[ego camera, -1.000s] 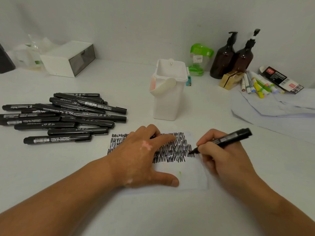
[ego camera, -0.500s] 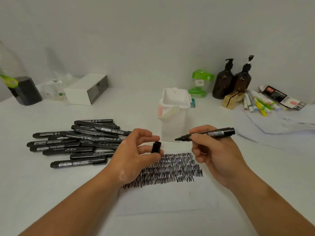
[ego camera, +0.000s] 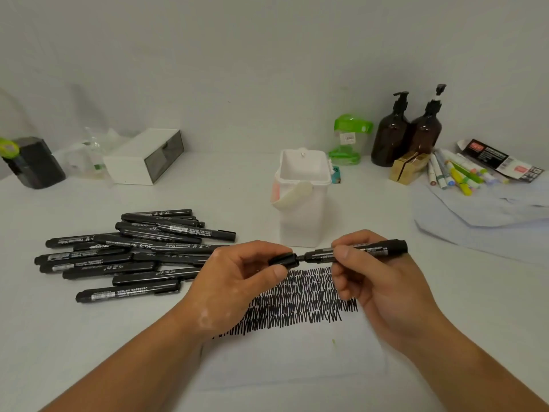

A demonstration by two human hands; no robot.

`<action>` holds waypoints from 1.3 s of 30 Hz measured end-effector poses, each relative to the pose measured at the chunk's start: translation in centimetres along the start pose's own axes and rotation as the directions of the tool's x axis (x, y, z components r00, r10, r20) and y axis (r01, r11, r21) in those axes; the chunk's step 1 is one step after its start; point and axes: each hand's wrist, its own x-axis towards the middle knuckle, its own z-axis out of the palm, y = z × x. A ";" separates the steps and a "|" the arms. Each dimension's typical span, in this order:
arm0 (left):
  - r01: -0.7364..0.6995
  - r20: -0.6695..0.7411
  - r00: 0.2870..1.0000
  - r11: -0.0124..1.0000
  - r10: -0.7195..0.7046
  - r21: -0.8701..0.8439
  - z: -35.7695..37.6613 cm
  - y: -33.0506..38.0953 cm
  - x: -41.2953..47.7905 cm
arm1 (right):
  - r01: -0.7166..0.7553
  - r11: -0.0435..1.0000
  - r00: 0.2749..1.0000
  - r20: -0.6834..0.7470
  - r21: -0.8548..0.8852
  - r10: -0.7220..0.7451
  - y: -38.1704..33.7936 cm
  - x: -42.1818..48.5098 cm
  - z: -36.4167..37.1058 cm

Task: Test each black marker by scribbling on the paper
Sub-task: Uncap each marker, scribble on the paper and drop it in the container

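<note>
Along the back edge of the bench [ego camera: 74,337], at the left, stand a dark container [ego camera: 35,163], some clear plastic ware [ego camera: 89,156] and a white box [ego camera: 142,157], all against the wall. A strip of bare bench separates them from the pile of black markers [ego camera: 127,254], which lie capped and crisscrossed on the left half, their right ends close to the left wrist.

The left grip [ego camera: 234,281] hovers above the paper's left edge, thumb and fingers pinching a black cap [ego camera: 283,259] with its mouth facing right. The paper [ego camera: 297,361] lies flat at the middle of the bench towards the near edge. Dense black scribbles [ego camera: 303,298] fill its far half and its near half is white.

Just behind the paper stands a white tub [ego camera: 303,200], open at the top. The marker [ego camera: 371,248] is held level above the scribbles, its tip at the cap's mouth; I cannot tell whether it is inside. The right grip [ego camera: 383,281] pinches its barrel between thumb and curled fingers.

To the right of the paper, bare bench runs to a pale cloth [ego camera: 490,218] at the right edge. At the back right corner cluster a green-lidded jar [ego camera: 350,138], two brown pump bottles [ego camera: 392,135], a gold box [ego camera: 408,168], coloured pens [ego camera: 457,176] and a printed packet [ego camera: 499,159].
</note>
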 end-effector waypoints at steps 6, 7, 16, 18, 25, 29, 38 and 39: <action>0.002 0.100 0.995 0.992 0.010 -0.125 0.6 0.1 -0.2 | -0.007 0.992 0.998 0.066 -0.128 0.015 0.4 -0.4 0.6; 0.032 0.109 0.994 0.982 -0.011 -0.188 0.8 0.1 -0.2 | -0.016 0.991 0.997 0.074 -0.133 0.026 0.4 -0.4 0.7; 0.100 0.057 0.995 0.926 -0.085 -0.364 1.2 0.6 -0.2 | -0.210 0.978 0.967 0.146 -0.005 0.209 -0.4 -0.5 0.7; 0.119 0.050 0.993 0.926 -0.108 -0.358 1.2 0.6 -0.3 | -0.163 0.977 0.979 0.104 -0.136 0.178 -0.1 -0.6 1.0; 0.083 0.036 0.997 0.931 -0.075 -0.355 2.1 0.6 -0.5 | 0.099 0.941 0.988 -0.080 -0.323 -0.131 1.0 -1.1 2.4; 0.084 0.049 0.996 0.918 -0.070 -0.389 2.1 1.1 -0.6 | 0.145 0.919 0.978 -0.086 -0.367 -0.189 1.0 -1.2 2.6; 0.053 0.049 0.998 0.929 -0.038 -0.366 2.0 1.6 -0.9 | 0.169 0.937 0.981 -0.038 -0.305 -0.189 0.7 -1.6 2.7; 0.049 0.049 0.998 0.932 -0.034 -0.360 1.9 1.6 -0.9 | 0.167 0.939 0.983 -0.028 -0.300 -0.183 0.8 -1.6 2.7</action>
